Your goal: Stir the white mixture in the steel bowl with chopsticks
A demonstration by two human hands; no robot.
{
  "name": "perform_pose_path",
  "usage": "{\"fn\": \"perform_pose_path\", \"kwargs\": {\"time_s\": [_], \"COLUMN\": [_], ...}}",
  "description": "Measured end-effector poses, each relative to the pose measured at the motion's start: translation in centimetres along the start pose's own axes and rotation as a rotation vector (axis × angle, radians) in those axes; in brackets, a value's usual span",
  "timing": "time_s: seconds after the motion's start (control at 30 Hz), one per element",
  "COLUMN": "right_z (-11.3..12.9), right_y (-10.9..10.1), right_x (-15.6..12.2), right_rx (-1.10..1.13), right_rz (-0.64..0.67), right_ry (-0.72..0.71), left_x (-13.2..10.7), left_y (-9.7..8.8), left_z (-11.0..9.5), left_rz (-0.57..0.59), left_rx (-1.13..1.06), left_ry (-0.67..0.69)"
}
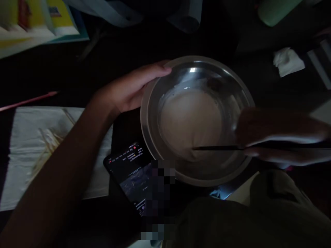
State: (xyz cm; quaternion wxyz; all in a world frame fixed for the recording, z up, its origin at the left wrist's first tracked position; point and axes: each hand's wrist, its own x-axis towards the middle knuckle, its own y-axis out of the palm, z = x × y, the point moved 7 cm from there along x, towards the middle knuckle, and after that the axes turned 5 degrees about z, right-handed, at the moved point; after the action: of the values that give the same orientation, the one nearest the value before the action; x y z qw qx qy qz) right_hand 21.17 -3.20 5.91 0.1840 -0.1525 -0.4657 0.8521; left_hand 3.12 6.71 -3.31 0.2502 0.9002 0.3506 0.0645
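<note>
A round steel bowl (pixel 152 137) sits in the middle and holds a pale brownish batter (pixel 191 119). My left hand (pixel 129 91) grips the bowl's left rim, thumb over the edge. My right hand (pixel 279 137), blurred by motion, is closed on a thin dark stick (pixel 217 148) whose tip reaches into the batter near the bowl's front.
A lit phone (pixel 129 168) lies at the bowl's lower left. A white cloth (pixel 31 151) with thin sticks on it lies at left, a pink pencil (pixel 28 100) above it. Bright paper (pixel 36 24) lies top left, a crumpled tissue (pixel 288 61) top right, a green object (pixel 276 10) beyond.
</note>
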Motion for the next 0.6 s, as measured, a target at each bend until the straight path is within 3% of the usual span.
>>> {"fn": "perform_pose_path", "kwargs": {"time_s": [0.03,0.1,0.23,0.33,0.43,0.47,0.6], "right_z": [0.1,-0.5,-2.2,-2.1,-1.1,-1.2,-2.5], "right_y": [0.3,0.2,-2.0,-2.7,-1.3,-0.7,-1.1], "right_x": [0.6,1.4,-0.1,-1.5,-0.8,-0.2,1.8], "right_rx": [0.028,-0.077,-0.191,-0.115,0.051,0.116,0.073], "right_rz": [-0.031,-0.127,-0.268,-0.187,-0.005,0.041,-0.107], "right_ry": [-0.019,0.09,0.299,0.2,-0.007,-0.006,0.095], "left_x": [0.0,-0.1,-0.4,-0.9,-1.5,-1.6,-1.9], "left_y": [-0.2,-0.6,-1.3,-1.8,-2.2,-2.2,-2.0], "left_z": [0.0,0.4,0.8,0.9,0.9,0.8,0.4], "left_rz": [-0.016,-0.052,-0.173,-0.299,-0.439,-0.45,-0.473], "left_rx": [-0.003,-0.019,-0.014,-0.013,-0.033,-0.014,0.085], "left_ry": [0.018,-0.004,-0.052,-0.104,-0.16,-0.164,-0.172]}}
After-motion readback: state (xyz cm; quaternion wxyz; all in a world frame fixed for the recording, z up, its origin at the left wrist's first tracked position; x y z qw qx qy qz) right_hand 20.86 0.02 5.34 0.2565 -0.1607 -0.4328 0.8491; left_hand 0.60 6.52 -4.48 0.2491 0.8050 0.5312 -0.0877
